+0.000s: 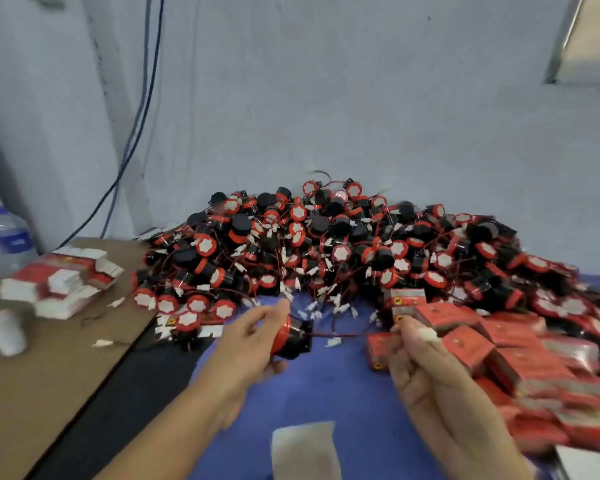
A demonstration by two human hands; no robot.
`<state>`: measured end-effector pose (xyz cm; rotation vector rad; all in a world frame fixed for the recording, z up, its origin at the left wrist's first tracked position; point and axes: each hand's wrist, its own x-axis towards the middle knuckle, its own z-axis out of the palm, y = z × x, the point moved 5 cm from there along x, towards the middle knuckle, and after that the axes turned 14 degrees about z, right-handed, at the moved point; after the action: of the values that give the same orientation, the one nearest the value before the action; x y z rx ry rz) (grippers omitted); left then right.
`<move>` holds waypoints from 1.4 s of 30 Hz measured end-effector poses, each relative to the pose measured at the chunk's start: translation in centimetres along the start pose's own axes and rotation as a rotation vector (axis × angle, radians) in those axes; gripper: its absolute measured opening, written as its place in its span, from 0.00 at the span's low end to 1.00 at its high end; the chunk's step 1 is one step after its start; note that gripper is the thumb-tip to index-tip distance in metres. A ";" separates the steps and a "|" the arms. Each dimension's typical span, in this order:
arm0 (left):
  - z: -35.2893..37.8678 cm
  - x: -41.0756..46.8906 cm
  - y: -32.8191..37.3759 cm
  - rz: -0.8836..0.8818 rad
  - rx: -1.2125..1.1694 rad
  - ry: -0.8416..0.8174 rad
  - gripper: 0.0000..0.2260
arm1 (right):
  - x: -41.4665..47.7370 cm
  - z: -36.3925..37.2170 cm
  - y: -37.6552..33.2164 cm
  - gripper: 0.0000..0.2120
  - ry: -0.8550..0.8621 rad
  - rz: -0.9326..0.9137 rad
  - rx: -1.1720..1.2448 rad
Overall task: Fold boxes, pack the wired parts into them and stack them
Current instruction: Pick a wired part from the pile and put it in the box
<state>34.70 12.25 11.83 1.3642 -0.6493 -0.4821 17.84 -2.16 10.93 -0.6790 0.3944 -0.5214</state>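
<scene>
While its wire point(340, 335) ran rightward, left hand point(253, 336): clamped round black-and-red wired part point(291, 337).
Right hand point(420, 362): pinched the wire's white connector point(428, 334).
Red boxes point(520, 358): lower right.

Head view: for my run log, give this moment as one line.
left hand grips round black-and-red wired part | right hand pinches its thin red wire | wire stretched between hands | part not yet boxed
</scene>
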 end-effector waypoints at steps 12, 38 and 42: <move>-0.5 -12.1 -3.9 0.485 1.019 -0.028 0.27 | -6.1 1.1 1.8 0.05 0.203 -0.400 -0.805; 2.3 -12.5 -12.0 0.509 1.541 -0.252 0.18 | -4.4 3.2 12.5 0.05 0.107 -0.400 -1.994; 1.6 -12.5 -13.0 0.425 1.567 -0.247 0.24 | -3.5 2.8 13.7 0.04 0.125 -0.322 -1.972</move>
<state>25.09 17.33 -2.63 2.5100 -1.6452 0.3682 20.87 10.23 4.27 -2.6428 0.8925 -0.3296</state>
